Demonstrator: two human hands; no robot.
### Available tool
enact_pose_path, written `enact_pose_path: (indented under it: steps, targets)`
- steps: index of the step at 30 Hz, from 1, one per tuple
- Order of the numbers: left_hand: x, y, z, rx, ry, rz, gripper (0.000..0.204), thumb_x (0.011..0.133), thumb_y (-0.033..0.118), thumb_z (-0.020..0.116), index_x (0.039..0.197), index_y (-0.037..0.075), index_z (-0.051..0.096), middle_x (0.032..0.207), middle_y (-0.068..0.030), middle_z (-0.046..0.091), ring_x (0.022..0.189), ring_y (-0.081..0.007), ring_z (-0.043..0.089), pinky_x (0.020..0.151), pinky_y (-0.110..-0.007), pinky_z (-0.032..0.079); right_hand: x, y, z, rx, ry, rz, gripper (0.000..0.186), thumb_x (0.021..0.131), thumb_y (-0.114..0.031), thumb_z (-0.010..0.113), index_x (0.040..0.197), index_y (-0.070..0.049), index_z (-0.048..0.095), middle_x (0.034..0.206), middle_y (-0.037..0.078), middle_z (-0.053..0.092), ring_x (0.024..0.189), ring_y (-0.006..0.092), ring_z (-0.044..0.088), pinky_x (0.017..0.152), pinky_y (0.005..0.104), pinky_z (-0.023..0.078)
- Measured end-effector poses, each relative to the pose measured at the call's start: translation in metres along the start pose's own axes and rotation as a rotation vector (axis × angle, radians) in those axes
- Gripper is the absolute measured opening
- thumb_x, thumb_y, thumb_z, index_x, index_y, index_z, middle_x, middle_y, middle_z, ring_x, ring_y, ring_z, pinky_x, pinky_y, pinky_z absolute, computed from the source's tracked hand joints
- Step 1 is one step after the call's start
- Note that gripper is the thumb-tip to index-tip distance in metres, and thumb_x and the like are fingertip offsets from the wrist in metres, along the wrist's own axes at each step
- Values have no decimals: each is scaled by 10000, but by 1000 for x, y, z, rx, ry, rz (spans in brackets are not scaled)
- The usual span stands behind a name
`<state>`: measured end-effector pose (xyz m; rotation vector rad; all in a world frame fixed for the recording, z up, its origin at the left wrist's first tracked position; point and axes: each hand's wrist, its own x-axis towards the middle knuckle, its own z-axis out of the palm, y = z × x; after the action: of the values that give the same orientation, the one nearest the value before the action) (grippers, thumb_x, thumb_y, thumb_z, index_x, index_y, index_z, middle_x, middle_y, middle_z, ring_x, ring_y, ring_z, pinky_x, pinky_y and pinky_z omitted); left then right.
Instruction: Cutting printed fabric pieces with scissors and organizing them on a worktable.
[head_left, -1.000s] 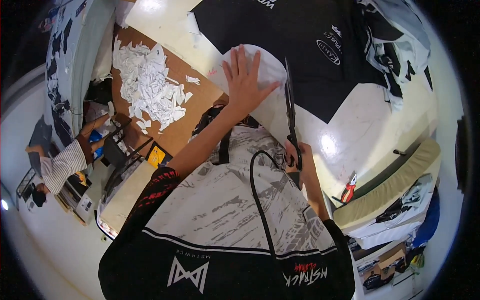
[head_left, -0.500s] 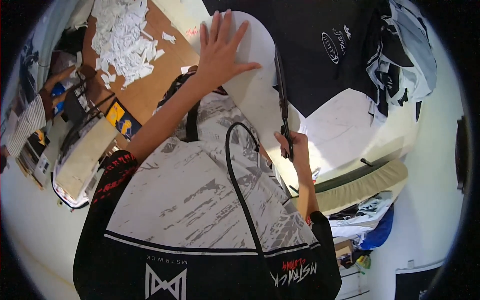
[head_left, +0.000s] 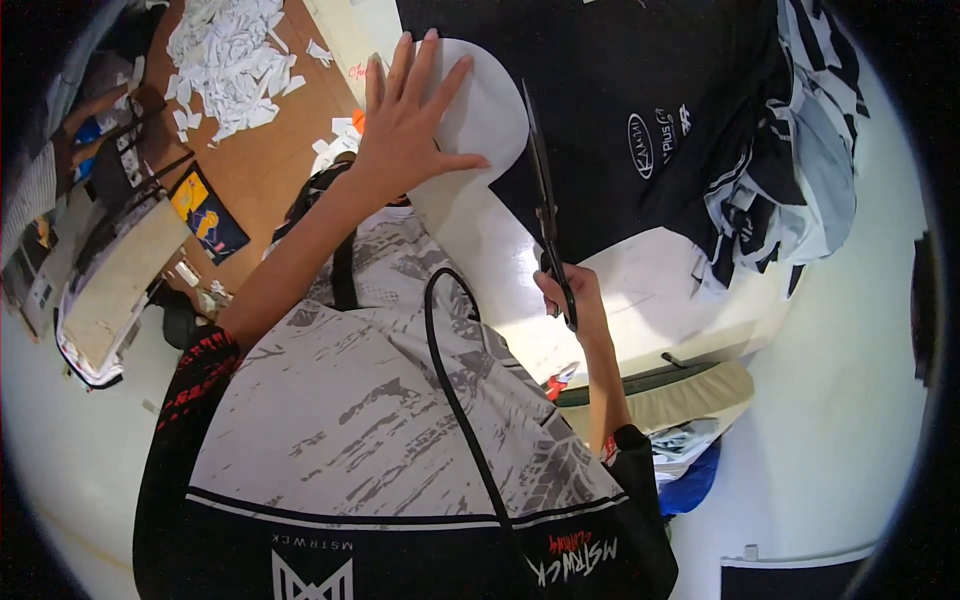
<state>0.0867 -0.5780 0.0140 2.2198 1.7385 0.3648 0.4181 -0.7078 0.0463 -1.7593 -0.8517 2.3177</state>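
Black cloth with pale printed marks (head_left: 590, 130) is spread across the upper middle of the frame, on a glossy off-white tabletop (head_left: 640, 290). At its left edge, just above the centre of the frame, lies a flat white piece with a rounded outer edge (head_left: 485, 110); whether it is laid over the cloth or fills a curved gap in it cannot be told.

By the left hand (head_left: 405, 120) the white piece is covered in part: the palm is turned down, the fingers are spread wide and nothing is grasped. In the right hand (head_left: 582, 305), near the centre of the frame, long dark-bladed scissors (head_left: 543, 180) are held, the fingers curled closely round the handles. The blades are pointed towards the top of the frame, just beside the rounded edge (how far they are parted cannot be made out).

As far as can be judged, the work is partway through. The white piece is in place and steadied, and the scissors are lined up near its curve, but no finished cut can be confirmed along that edge. A broad sheet of cloth is left to the right of the blades. Some trimming seems to have been done, judging by the heap of small white scraps (head_left: 222, 65) at upper left; at upper right, a crumpled grey, black and white fabric bundle (head_left: 825, 200) is left unsorted.
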Motion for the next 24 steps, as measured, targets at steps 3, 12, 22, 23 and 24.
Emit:
enact_pose_path:
  steps: [3,12,22,23,24]
  targets:
    - [1,0,0,-16,-23,-7,1234,623,803,815,1639,251,382,1743,-184,170,1605,-448,125,1240,-720,116,-1,-7,-10,-4,55,60,289,951,-231,819,768,-60,676,580,-33,582,477,52,519,461,232,395]
    - [2,-1,-8,-5,-32,-42,1230,615,798,819,1639,281,376,1748,-162,177,1613,-410,140,1253,-699,134,13,-44,-34,-83,-62,-53,309,949,-266,809,765,-64,666,580,-41,537,516,52,515,501,226,387]
    - [0,-3,-14,-12,-66,-73,1229,594,761,853,1633,293,390,1748,-147,191,1610,-399,172,1264,-674,144,21,-79,-68,-209,-77,71,307,941,-254,820,759,-69,657,584,-40,545,520,47,513,514,234,393]
    - [0,-4,-15,-14,-77,-73,1231,591,753,858,1632,292,391,1748,-146,191,1611,-394,173,1267,-668,147,25,-84,-74,-265,-94,37,311,940,-256,822,756,-68,656,577,-39,542,515,47,507,512,234,388]
    - [-2,-5,-15,-17,-77,-82,1231,591,753,858,1632,292,391,1748,-146,191,1611,-394,173,1267,-668,147,28,-91,-77,-319,-111,5,315,938,-258,824,753,-67,656,571,-39,539,510,48,501,510,233,382]
